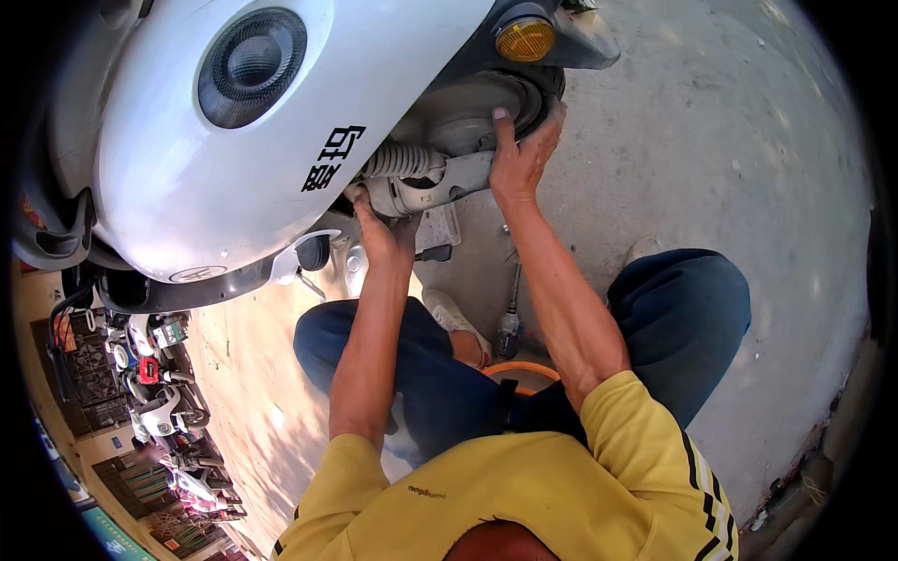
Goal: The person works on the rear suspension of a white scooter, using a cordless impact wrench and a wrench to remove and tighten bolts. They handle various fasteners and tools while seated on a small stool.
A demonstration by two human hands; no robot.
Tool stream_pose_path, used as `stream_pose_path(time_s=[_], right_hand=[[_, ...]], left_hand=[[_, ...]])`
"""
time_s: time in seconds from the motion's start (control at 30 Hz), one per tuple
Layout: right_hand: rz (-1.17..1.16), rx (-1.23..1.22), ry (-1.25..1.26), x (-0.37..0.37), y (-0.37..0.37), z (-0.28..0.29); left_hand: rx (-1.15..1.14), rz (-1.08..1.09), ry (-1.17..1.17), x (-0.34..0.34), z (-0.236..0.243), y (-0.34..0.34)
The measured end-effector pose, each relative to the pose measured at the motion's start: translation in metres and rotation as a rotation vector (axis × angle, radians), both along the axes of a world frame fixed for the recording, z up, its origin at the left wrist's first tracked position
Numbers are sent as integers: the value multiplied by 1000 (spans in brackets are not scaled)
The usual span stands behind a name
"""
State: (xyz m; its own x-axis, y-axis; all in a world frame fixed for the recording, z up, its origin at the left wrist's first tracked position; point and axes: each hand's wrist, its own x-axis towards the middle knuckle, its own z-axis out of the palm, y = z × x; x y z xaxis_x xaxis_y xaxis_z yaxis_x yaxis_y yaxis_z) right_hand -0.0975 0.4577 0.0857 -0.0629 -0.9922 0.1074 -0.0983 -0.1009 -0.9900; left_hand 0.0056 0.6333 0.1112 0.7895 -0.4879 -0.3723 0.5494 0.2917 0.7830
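A white scooter body (154,131) with a dark lamp and an amber reflector (524,39) fills the upper left. Below its panel are a grey coil spring (398,161), a metal arm (463,176) and a wheel (454,107). My left hand (383,229) grips the metal arm near the spring's lower left end, its fingers partly hidden underneath. My right hand (524,154) is closed round the right side of the wheel, thumb on its near face and fingers along the tire.
A power tool (510,332) with a long extension lies on the concrete ground (720,140) between my knees, above an orange ring (524,367). A small tray (440,224) lies under the scooter. Several parked scooters (159,402) line a storefront at left.
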Motion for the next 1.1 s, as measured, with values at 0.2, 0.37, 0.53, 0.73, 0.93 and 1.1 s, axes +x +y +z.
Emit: stream_pose_path(time_s=[0.2,0.37,0.53,0.73,0.93,1.1], right_hand=[[168,-18,-84,-37,15,5],[211,-35,-258,-45,74,-4],[209,-69,-297,-49,85,-6],[203,-138,-309,-51,78,-19],[206,-160,-319,-50,74,-38],[243,-153,-350,-50,73,-10]], left_hand=[[44,32,1,1,1,-6],[-41,-14,-23,0,-1,-14],[-57,-75,-53,4,-4,-2],[31,-66,-59,-1,-2,0],[122,-11,-106,-9,2,-12],[111,-83,-149,-9,3,-14]])
